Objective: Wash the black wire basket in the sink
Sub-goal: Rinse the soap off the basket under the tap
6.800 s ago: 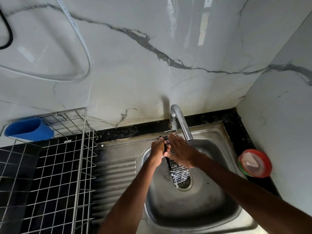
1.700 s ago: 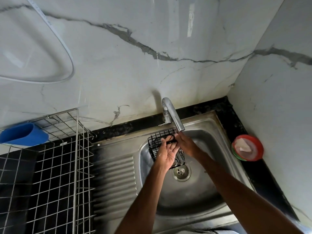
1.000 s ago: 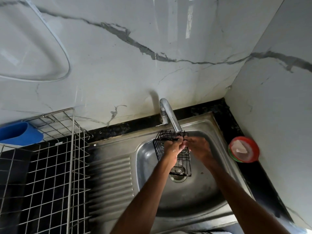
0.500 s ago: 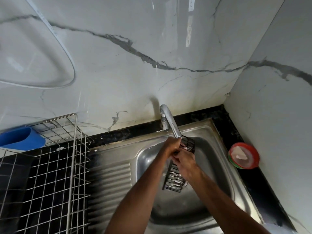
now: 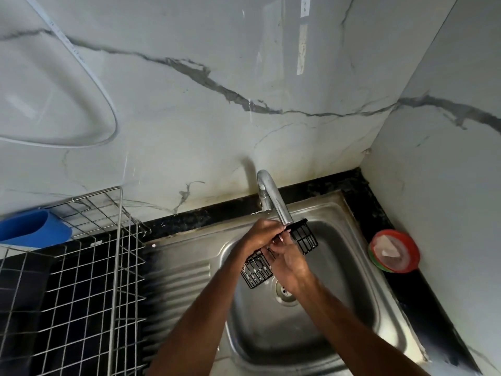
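You hold the black wire basket (image 5: pixel 305 239) tilted above the sink (image 5: pixel 341 308) bowl, just under the tap (image 5: pixel 274 203) spout, left hand (image 5: pixel 260 236) and right hand (image 5: pixel 288 258) both curled round its middle; washing is judged under way, not finished, and running water cannot be confirmed.

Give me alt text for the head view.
The left hand and right hand grip a black wire basket beneath the faucet, above the steel sink. A wire dish rack stands on the left; a red-rimmed container sits on the right.
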The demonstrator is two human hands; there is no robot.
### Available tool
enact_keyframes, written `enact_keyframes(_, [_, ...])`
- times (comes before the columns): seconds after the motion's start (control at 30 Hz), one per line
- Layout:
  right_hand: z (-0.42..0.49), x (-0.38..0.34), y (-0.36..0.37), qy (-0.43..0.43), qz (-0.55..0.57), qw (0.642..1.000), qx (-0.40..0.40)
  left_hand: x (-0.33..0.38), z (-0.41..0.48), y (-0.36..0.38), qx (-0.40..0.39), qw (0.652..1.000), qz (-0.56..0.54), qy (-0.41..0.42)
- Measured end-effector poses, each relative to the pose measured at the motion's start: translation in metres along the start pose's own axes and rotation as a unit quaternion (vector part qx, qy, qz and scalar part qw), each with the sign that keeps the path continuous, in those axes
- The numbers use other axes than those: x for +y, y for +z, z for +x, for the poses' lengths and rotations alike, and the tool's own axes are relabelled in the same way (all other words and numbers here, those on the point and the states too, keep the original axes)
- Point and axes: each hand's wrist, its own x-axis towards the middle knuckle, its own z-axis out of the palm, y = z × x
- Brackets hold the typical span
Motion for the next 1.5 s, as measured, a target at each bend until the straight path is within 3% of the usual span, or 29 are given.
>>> enact_keyframes(0.2, [-0.005,0.006,-0.004,0.016,-0.008,1.0,-0.015,-0.001,-0.004,-0.005,-0.036,0.998,0.054,-0.008])
enact_keyframes(0.4, [-0.013,0.007,-0.012,0.016,-0.054,0.998,-0.02,0.024,0.003,0.004,0.082,0.987,0.135,-0.028])
enact_keyframes(0.57, [-0.019,0.01,-0.017,0.021,-0.15,0.988,-0.031,0.025,0.012,0.009,0.126,0.986,0.09,-0.06])
enact_keyframes(0.7, [-0.03,0.011,-0.023,0.023,-0.218,0.975,-0.032,0.024,0.013,0.009,0.082,0.986,-0.103,-0.104])
enact_keyframes(0.8, [-0.037,0.018,-0.028,0.037,-0.269,0.962,-0.025,0.025,0.005,0.011,0.064,0.979,-0.157,-0.112])
enact_keyframes(1.17, [-0.04,0.019,-0.042,0.063,-0.37,0.927,0.002,0.002,-0.008,0.0,-0.039,0.966,-0.211,-0.145])
enact_keyframes(1.3, [-0.04,0.006,-0.043,0.072,-0.362,0.929,-0.005,0.0,-0.015,-0.011,-0.003,0.966,-0.219,-0.136])
enact_keyframes(1.43, [-0.048,-0.024,-0.052,0.003,-0.368,0.93,0.017,-0.014,-0.028,-0.022,0.018,0.944,-0.292,-0.15])
enact_keyframes(1.5, [-0.047,-0.034,-0.057,-0.092,-0.437,0.892,0.069,-0.022,-0.033,-0.024,0.031,0.933,-0.324,-0.153])
